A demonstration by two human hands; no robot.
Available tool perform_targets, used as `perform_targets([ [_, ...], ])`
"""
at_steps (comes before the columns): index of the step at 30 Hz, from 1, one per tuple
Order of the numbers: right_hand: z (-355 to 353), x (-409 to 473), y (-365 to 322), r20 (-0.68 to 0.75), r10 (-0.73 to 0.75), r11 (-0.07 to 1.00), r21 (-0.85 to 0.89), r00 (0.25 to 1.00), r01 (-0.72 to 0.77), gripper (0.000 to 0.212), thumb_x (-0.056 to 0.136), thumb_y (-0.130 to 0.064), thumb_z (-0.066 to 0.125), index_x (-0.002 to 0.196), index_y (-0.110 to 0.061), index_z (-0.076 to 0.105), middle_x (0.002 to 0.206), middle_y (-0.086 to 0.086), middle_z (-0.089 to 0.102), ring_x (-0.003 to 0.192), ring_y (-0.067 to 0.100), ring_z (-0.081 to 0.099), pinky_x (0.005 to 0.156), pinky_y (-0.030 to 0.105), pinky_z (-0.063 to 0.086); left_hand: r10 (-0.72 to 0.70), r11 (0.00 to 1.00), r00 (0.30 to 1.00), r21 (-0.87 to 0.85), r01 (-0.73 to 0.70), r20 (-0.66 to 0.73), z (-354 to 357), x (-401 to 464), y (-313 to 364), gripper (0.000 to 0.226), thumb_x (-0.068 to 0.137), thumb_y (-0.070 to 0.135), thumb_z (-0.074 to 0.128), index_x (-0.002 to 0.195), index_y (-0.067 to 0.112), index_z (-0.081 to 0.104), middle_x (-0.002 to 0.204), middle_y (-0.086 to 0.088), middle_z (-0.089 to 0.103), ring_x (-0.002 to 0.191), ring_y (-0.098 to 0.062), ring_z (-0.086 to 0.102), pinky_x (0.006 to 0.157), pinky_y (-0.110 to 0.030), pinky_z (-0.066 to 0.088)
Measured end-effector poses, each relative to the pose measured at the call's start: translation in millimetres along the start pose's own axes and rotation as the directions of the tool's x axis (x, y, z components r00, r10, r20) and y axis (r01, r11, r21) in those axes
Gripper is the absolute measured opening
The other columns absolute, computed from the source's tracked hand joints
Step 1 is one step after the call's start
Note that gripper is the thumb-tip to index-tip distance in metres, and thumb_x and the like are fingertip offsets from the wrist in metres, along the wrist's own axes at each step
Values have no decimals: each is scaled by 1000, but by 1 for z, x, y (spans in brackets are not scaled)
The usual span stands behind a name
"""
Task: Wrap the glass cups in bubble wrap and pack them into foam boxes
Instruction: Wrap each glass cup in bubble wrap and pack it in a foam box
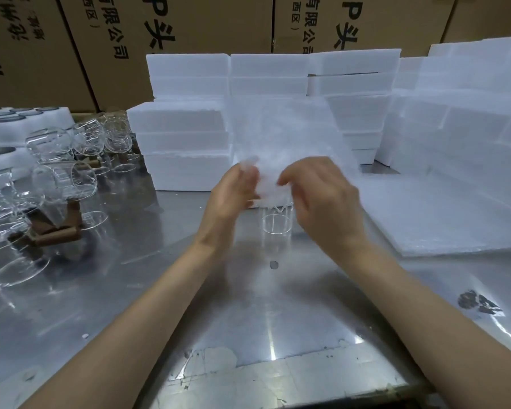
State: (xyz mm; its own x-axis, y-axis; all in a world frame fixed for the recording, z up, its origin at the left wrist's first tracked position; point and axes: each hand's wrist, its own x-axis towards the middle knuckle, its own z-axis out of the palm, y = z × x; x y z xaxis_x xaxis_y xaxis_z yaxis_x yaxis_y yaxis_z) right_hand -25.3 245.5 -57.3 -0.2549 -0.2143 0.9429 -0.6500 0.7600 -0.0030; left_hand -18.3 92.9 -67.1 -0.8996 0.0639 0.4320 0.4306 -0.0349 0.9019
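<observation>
Here, far to the left of my left hand (233, 193), loose glass cups (62, 160) lie jumbled on the steel table (148, 290). My left hand pinches the lower edge of a bubble wrap sheet (281, 134), held up in front of the foam boxes (186, 143). One glass cup (276, 228) stands just below, between both hands. My right hand (322, 202), fingers curled, grips the sheet's same edge; to its right lies a flat stack of sheets (443, 219).

a steel table (148, 290) is carrying a glass cup (276, 224) just below the hands, loose glass cups (62, 175) lying left of them, foam boxes (186, 143) beyond, bubble wrap sheets (431, 214) right.
</observation>
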Motion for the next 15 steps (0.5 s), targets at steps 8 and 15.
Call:
perform_targets([
  [8,5,-7,-6,216,359,843,342,908,-414,32,78,-16,53,110,-17,59,109,-9,60,102,10,54,87,20,41,-190,953,957,-276,126,-218,-22,13,0,12,94,12,58,96,20,68,78,6,75,74,-4,71,60,-16,53],
  [15,-7,1,36,434,803,308,283,407,-908,31,97,-45,39,90,-25,63,97,-12,67,80,3,55,67,22,37,-227,881,972,-438,177,-65,-30,17,6,10,70,26,68,73,26,78,77,8,74,71,-3,69,65,-20,56],
])
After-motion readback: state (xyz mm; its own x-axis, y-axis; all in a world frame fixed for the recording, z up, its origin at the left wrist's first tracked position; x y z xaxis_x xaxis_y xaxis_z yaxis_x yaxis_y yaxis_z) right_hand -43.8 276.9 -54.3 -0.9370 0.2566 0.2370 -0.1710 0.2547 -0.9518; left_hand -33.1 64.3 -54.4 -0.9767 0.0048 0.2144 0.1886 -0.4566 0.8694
